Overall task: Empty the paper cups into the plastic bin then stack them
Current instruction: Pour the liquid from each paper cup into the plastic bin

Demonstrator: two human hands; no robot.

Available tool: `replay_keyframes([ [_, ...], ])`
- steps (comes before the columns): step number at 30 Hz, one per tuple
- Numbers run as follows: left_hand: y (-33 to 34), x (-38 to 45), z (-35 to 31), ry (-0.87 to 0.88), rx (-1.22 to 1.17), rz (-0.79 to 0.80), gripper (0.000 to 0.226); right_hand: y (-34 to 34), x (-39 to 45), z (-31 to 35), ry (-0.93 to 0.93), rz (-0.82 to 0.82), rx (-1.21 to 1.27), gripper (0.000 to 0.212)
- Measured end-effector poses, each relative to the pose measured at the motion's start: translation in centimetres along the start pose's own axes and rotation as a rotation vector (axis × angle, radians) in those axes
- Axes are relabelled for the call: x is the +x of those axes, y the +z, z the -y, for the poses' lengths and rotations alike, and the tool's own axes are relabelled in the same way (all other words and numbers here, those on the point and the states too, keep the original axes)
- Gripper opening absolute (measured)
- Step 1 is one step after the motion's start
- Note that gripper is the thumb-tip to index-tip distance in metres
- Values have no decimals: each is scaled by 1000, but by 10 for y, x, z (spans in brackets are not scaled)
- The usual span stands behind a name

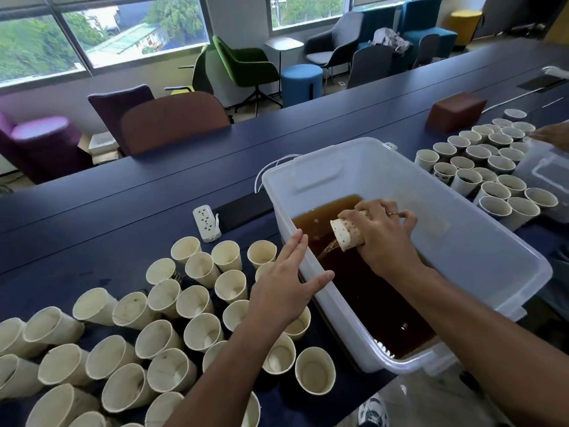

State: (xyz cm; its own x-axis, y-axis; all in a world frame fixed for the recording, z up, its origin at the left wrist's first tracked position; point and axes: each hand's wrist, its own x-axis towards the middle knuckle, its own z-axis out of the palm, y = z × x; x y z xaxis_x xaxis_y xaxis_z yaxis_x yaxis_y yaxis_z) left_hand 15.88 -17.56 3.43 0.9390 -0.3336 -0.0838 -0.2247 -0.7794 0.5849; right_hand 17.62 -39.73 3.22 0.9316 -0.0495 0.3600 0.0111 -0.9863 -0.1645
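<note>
A translucent white plastic bin (480, 248) stands on the dark blue table, partly filled with brown liquid (369, 291). My right hand (385, 232) grips a paper cup (346, 234) tipped on its side over the bin, and a thin brown stream runs from it. With fingers straight, my left hand (286, 282) rests on the bin's left rim, the thumb hooked over the edge. Several emptied cups (160, 337) stand and lean at the left. Several cups holding dark liquid (480, 167) stand to the right of the bin.
A white power strip (207, 222) lies just left of the bin's far corner. A brown box (455, 110) sits behind the cups on the right, and a clear plastic lid (545, 171) lies beside them. Another person's hand (554, 132) shows at the right edge. Chairs line the table's far side.
</note>
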Motion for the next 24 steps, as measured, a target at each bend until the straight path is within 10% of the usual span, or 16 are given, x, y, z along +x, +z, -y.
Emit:
replay_keyframes([
  [24, 0, 0, 0, 4, -2, -10, 85, 0, -1, 4, 18, 152, -44, 61],
])
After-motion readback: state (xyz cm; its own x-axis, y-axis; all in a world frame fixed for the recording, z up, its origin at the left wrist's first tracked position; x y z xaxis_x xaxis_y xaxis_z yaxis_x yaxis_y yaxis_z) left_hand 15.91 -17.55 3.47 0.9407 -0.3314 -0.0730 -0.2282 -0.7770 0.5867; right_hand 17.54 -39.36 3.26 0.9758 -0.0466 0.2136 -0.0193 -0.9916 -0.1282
